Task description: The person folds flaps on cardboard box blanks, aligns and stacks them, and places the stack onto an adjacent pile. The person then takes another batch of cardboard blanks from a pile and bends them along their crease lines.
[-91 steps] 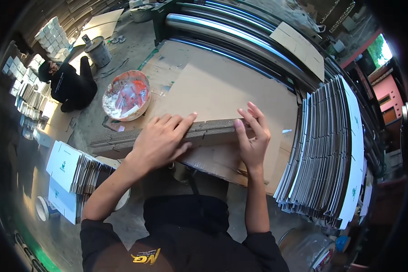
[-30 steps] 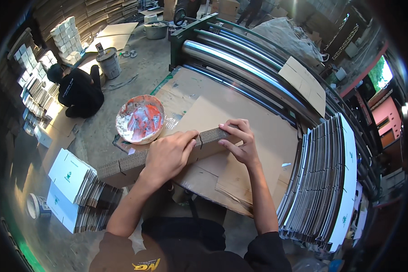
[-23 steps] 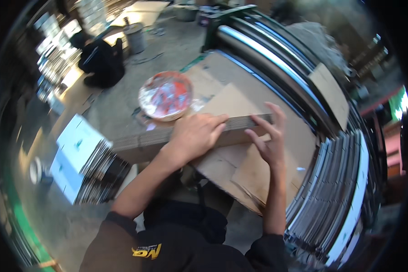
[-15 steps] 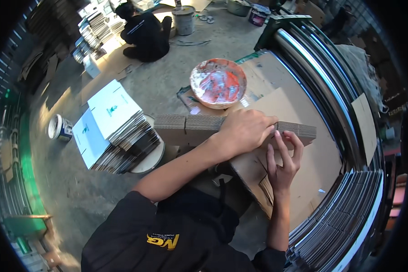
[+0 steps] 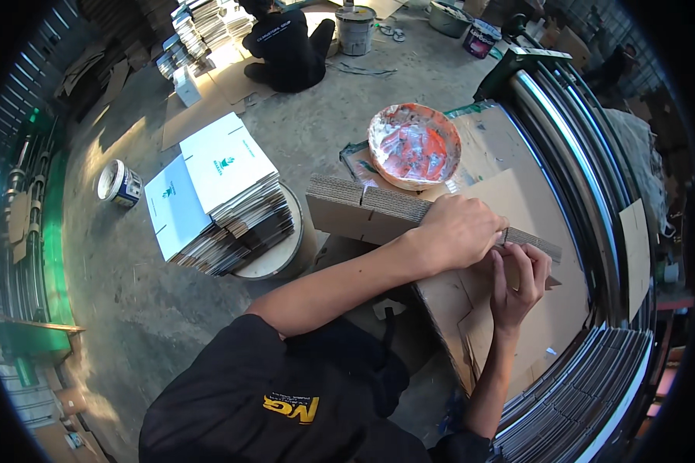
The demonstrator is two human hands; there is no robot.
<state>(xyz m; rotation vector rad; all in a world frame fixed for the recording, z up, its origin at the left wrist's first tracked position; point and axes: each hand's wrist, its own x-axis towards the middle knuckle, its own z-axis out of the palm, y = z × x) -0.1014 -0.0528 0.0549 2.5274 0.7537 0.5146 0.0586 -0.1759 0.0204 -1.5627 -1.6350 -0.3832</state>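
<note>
A thick bundle of brown corrugated cardboard sheets (image 5: 336, 210) stands on edge in front of me, its layered edges facing up and cut by narrow slots. Over its top lies my left hand (image 5: 459, 231), closed around the bundle right of the middle. Close beside it, my right hand (image 5: 519, 282) has its fingers bent and drawn together against the near face, at a slot near the right end. Whatever lies between those fingertips is hidden. Under the bundle is a flat cardboard sheet (image 5: 498, 193) on the work surface.
A round basin (image 5: 415, 147) smeared with red and white stands beyond the bundle. White printed cardboard pieces (image 5: 228, 166) are stacked on a drum (image 5: 301, 247) at left. A roller machine (image 5: 571, 162) and more packed cardboard (image 5: 575, 393) border the right. Another person (image 5: 289, 50) sits on the floor.
The view has shifted, so most things sit further right. The bundle's right end now tilts lower toward me. My right fingers, spread before, have curled in against the slot.
</note>
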